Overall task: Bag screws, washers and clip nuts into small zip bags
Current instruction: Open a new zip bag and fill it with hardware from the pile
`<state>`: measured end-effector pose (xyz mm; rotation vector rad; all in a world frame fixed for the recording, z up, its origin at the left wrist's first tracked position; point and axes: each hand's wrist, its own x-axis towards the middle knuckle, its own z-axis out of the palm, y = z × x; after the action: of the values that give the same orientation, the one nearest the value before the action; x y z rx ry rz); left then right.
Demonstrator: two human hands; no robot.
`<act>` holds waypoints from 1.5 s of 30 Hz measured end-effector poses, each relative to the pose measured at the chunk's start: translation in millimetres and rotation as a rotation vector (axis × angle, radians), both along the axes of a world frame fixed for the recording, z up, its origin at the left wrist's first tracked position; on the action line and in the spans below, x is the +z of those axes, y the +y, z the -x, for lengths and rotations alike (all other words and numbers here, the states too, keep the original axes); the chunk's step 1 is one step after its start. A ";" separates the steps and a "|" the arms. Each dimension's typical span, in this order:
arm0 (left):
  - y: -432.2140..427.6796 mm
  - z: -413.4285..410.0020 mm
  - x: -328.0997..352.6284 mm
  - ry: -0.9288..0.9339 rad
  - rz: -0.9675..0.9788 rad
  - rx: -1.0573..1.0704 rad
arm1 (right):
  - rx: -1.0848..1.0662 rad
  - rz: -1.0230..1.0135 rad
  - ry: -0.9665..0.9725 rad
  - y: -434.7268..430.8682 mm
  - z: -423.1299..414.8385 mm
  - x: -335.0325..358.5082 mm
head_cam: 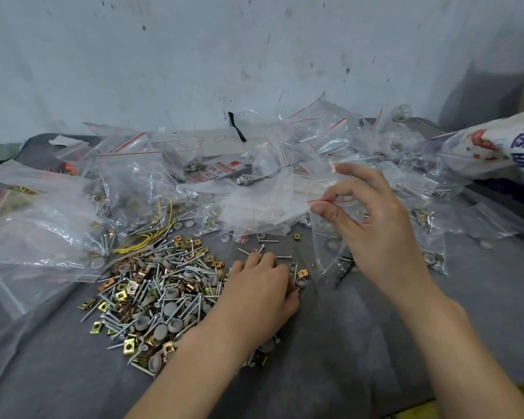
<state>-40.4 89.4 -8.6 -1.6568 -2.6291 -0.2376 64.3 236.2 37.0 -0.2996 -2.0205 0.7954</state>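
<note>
The left hand (260, 293) lies palm down at the right edge of the pile of screws, grey washers and brass clip nuts (164, 285), its fingertips tucked under, so whether it grips anything cannot be told. A printed sack (496, 140) far right of the pile is cut off. The pile lies on a grey cloth (345, 343) before a stained pale wall (254, 55), with a heap of clear zip bags (127, 182) behind it. Right of the pile, the raised right hand (375, 228) pinches the red-striped mouth of a small zip bag (325, 237) between thumb and forefinger.
</note>
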 end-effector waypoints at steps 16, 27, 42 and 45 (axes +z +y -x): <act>-13.3 28.5 52.3 -0.865 -0.885 0.167 | 0.020 -0.031 -0.015 -1.0 1.2 0.3; -6.8 17.3 84.1 -0.648 -1.000 -0.023 | 0.041 -0.055 -0.039 -6.8 6.7 -0.7; 10.3 13.8 71.2 -0.543 -0.832 -0.087 | 0.047 -0.044 -0.076 -8.1 8.6 -2.0; 9.7 14.8 70.8 -0.554 -0.830 -0.093 | 0.044 -0.051 -0.073 -7.5 8.5 -3.1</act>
<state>-55.2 99.2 62.2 -1.5081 -2.1717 -1.7152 55.8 228.6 33.9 -0.2589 -2.1191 0.7691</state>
